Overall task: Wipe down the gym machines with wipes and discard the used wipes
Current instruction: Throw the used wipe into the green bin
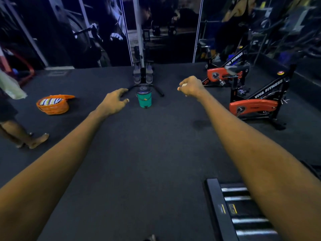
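Note:
Both my arms stretch forward over the dark gym floor. My left hand [114, 101] is open, fingers loosely spread, holding nothing, just left of a small green pedal bin [144, 100] with a closed grey lid. My right hand [191, 86] is curled, fingers closed, with a small pale scrap, possibly a wipe, showing at its fingertips; it hovers to the right of and above the bin. Behind the bin stands an upright machine [142, 73] with grey foot pedals and a black floor stand.
An orange basket [52, 106] with striped cloth sits on the floor at left. Another person's bare feet [37, 140] stand at far left. Two orange and black exercise bikes [255, 106] are at right. A machine's weight stack [243, 211] lies at bottom right.

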`<control>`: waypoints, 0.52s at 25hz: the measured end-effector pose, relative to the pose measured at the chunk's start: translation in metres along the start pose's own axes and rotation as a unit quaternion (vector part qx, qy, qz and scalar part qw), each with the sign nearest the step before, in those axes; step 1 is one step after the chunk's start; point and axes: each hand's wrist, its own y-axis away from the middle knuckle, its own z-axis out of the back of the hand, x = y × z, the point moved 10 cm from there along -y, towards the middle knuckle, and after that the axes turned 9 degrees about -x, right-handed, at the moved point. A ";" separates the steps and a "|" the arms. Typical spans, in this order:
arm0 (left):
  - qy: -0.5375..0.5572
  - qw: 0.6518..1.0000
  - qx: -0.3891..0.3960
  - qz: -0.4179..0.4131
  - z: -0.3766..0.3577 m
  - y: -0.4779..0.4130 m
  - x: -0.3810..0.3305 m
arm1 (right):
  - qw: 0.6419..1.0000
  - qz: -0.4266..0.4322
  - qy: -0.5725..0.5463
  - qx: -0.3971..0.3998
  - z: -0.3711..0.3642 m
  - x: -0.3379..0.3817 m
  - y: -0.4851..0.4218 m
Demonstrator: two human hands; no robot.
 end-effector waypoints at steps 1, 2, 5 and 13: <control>0.001 1.000 0.003 0.003 -0.007 -0.033 0.011 | 1.000 -0.001 0.001 0.004 -0.015 0.005 -0.033; 0.002 1.000 0.006 0.003 -0.015 -0.068 0.022 | 1.000 -0.003 0.001 0.007 -0.033 0.009 -0.067; 0.014 1.000 -0.012 -0.007 -0.035 -0.172 0.056 | 1.000 -0.007 -0.001 0.006 -0.084 0.019 -0.165; 0.004 1.000 -0.001 0.013 -0.061 -0.434 0.152 | 1.000 0.001 0.010 0.019 -0.189 0.075 -0.410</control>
